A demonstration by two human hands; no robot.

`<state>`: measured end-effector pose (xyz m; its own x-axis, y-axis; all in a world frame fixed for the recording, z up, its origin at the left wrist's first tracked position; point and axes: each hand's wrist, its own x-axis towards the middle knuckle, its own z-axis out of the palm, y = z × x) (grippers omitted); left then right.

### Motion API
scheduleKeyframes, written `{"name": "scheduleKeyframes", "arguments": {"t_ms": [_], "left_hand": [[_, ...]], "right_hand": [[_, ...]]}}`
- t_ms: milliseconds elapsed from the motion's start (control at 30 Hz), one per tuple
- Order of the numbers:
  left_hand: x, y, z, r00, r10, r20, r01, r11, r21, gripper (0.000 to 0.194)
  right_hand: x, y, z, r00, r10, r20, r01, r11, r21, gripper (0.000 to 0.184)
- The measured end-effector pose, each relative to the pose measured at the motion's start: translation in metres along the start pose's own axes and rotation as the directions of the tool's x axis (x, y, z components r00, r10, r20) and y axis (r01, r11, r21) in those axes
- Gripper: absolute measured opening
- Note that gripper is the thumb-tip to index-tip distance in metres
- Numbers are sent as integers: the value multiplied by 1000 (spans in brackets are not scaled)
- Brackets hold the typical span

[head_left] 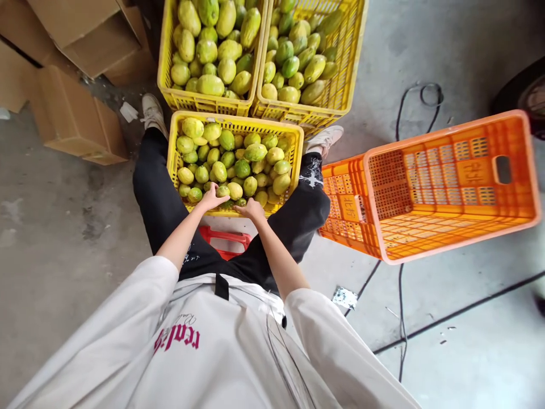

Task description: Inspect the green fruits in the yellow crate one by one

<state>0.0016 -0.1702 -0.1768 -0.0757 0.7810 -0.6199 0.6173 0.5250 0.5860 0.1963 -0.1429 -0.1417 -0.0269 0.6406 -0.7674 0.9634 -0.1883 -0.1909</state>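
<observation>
The left hand point(212, 197) curls around a green-yellow fruit point(223, 191) at the near edge of the yellow crate point(298, 149) between the knees; the right hand point(252, 209) rests fingers-down on that crate's near rim (grip unclear). 2 fuller crates point(164, 68) stand beyond.

Grey concrete floor point(468, 51), cardboard boxes point(72, 113), black cables point(400, 113).

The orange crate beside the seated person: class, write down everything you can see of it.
The orange crate looks like moulded plastic, with perforated grid walls, a slotted floor, a thick rim and a cut-out handle hole in its far end. Raised characters mark its panels. It holds nothing and sits tilted, its open side facing the camera, seemingly propped on a second orange crate beneath it. It stands on the concrete floor at the person's right; neither hand touches it.
</observation>
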Motion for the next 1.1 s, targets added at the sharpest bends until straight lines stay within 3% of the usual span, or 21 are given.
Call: {"name": "scheduleKeyframes", "arguments": {"t_ms": [100, 267, 367, 467, 600, 667, 767, 933, 1033, 1100], "left_hand": [[-8, 2, 2, 1000, 10, -7, -10, 996, 84, 62], [-21, 8, 2, 998, -69, -9, 70, 981, 181, 63], [-25, 8, 2, 997, -63, -46, 69, 988, 142, 67], [-25, 7, 0, 994, -50, -94, 51, 999, 8, 55], [-28, 10, -6, 986, -82, -144, 29, 942, -335, 31], [-31, 14, -9, 987, -129, -98, 55, 836, -546, 33], [-38, 21, -10, 991, -120, 60, 123, 645, -754, 46], [-48, 31, -6, 965, -93, 245, 258, 500, -827, 65], [-51, 32, -8, 942, -110, 318, 332, 450, -829, 70], [-51, 31, -11, 941, -76, 329, 333, 374, -866, 61]], "right_hand": [[10, -4, 3, 1000, 8, 30, -7, 999, -35, 66], [23, -2, 10, 998, -45, 54, 45, 999, -4, 52], [22, 8, 10, 993, -120, 12, 117, 986, 116, 40], [18, 16, 6, 989, -149, 10, 134, 918, 372, 32], [11, 15, 1, 982, -178, 67, 67, 654, 753, 31], [6, 12, -2, 972, -222, 74, 52, 512, 857, 36], [-3, 9, -7, 953, -299, 48, 72, 377, 924, 43], [-17, 11, -15, 946, -323, -21, 104, 241, 965, 64], [-19, 16, -17, 947, -316, -64, 64, -13, 998, 59], [-16, 19, -16, 947, -310, -81, 13, -215, 977, 48]]}}
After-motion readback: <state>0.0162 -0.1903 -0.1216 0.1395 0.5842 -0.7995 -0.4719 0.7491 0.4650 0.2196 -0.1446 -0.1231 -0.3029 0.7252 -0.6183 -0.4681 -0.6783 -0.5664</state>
